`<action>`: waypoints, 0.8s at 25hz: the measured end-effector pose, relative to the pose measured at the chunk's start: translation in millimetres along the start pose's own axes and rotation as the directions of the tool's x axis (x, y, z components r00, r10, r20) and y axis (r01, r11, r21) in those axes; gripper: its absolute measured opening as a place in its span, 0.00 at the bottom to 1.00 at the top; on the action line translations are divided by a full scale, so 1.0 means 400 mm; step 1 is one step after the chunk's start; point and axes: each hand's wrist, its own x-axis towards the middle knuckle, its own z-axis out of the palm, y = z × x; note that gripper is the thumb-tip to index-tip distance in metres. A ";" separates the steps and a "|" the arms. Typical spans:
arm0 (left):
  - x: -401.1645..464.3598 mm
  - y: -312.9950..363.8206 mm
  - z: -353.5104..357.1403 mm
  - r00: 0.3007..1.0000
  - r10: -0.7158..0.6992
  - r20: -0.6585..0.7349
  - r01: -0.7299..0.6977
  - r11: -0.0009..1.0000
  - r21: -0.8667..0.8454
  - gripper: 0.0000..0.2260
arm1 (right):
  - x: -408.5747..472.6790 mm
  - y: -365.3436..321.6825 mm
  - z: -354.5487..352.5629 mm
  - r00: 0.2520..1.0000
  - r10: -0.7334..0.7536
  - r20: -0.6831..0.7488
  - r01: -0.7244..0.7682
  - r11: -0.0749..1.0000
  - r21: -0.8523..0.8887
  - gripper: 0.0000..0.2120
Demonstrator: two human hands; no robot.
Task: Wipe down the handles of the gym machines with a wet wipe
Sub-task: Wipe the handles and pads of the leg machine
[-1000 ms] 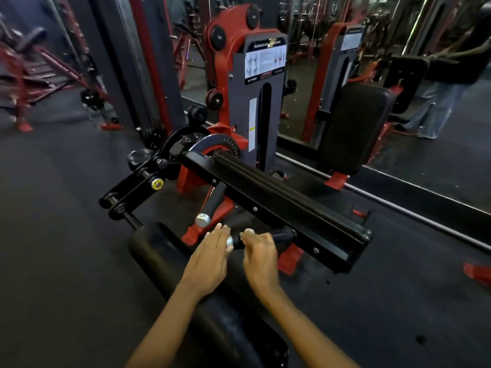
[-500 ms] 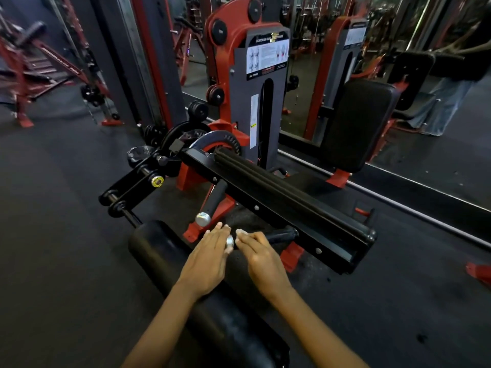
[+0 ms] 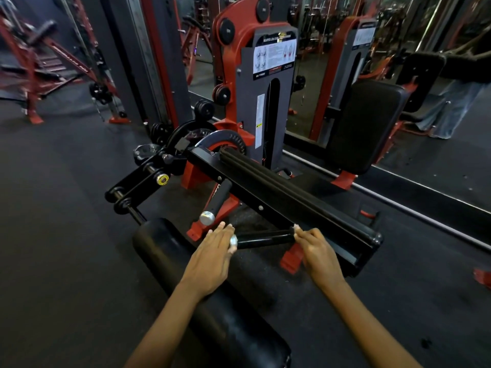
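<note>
A black handle (image 3: 265,238) with a silver end cap (image 3: 233,240) sticks out sideways from the red and black leg machine (image 3: 268,83). My left hand (image 3: 212,257) lies flat with straight fingers against the capped end. My right hand (image 3: 317,252) grips the inner end of the handle, close to the black frame bar (image 3: 281,208), with a white wet wipe (image 3: 295,227) peeking out at its fingertips. A second black handle (image 3: 219,200) with a silver cap points toward me just above the left hand.
A long black roller pad (image 3: 202,293) lies under my forearms. A black seat back pad (image 3: 366,126) stands at right before a wall mirror (image 3: 438,144), where a person's reflection shows. Other red machines (image 3: 39,67) stand at far left on dark rubber floor.
My right hand has slid along the handle with the wipe, from beside the left hand at the capped end to the inner end near the frame. The left hand stayed at the cap.
</note>
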 end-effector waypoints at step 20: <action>-0.004 0.026 -0.018 0.993 -0.071 0.098 0.072 0.997 -0.004 0.31 | 0.237 -0.236 0.014 0.891 -0.018 0.454 -0.142 0.938 0.317 0.08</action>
